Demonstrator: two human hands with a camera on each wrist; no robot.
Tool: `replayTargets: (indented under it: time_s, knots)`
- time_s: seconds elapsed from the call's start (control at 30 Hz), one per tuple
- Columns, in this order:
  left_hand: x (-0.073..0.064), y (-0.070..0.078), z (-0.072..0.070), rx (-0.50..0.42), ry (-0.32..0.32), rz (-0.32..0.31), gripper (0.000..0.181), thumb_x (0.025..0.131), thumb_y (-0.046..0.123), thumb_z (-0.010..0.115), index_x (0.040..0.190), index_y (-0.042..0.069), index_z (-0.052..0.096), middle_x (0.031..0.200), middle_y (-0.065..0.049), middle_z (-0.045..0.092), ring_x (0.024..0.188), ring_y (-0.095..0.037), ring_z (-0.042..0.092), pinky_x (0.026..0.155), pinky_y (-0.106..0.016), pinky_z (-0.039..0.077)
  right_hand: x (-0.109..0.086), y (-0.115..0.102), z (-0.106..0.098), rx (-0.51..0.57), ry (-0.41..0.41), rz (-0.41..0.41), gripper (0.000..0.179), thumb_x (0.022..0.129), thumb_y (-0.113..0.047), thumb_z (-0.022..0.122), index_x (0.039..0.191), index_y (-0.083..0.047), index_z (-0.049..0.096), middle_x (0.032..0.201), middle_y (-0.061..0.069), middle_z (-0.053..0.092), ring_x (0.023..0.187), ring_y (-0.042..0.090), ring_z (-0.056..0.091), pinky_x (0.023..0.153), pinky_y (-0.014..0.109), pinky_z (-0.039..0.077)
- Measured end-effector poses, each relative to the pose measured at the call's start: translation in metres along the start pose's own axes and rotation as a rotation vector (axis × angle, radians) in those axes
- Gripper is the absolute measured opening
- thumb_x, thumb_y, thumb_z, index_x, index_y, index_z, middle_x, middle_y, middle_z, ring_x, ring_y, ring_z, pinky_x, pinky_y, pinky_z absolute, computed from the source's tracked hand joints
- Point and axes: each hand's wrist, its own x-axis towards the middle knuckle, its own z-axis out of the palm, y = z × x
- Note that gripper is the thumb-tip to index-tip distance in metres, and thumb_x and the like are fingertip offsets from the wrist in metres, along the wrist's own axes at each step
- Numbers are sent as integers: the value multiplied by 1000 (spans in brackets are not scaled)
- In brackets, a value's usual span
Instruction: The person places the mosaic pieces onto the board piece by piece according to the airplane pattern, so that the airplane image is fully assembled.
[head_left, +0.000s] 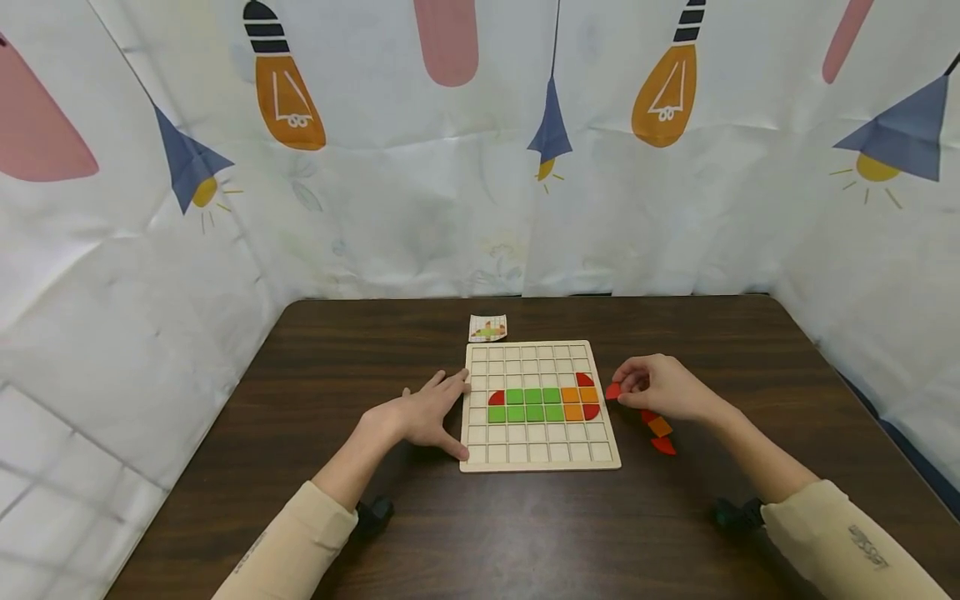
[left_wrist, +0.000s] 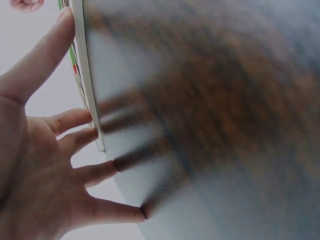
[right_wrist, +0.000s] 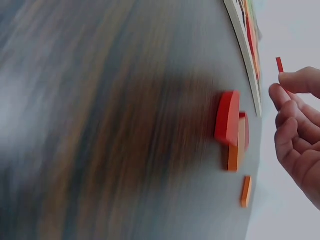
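My left hand (head_left: 420, 414) is spread with its fingers straight, fingertips and thumb right at the left edge of a pale wooden grid board (head_left: 538, 454). In the left wrist view the thumb (left_wrist: 47, 57) presses along the board's edge. Green squares (head_left: 533, 404), orange squares (head_left: 572, 403) and red quarter-round pieces (head_left: 585, 380) sit in the board's cells. Just beyond the board's right side, my right hand (head_left: 667, 387) pinches a small red piece (head_left: 613, 391) between thumb and fingers. The right wrist view shows the red piece (right_wrist: 279, 65) edge-on, raised off the table.
Near my right hand lie loose pieces: a red quarter-round piece (head_left: 663, 447) and an orange square (head_left: 660, 427), with another red one partly hidden. A small picture card (head_left: 487, 328) lies behind the board. The dark wooden table (head_left: 337, 350) meets a printed curtain (head_left: 420, 208) at the back.
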Motion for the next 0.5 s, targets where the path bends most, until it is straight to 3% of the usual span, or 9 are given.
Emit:
replayTargets:
  time_s: [0.5]
  knots:
    - [1, -2, 2, 6, 7, 0, 105, 79, 52, 87, 160, 13, 33, 172, -7, 6, 156, -37, 2, 108, -80, 12, 24, -28, 26, -14, 25, -64, 20, 89, -10, 81, 105, -3, 72, 85, -4, 69, 77, 15, 63, 68, 29, 53]
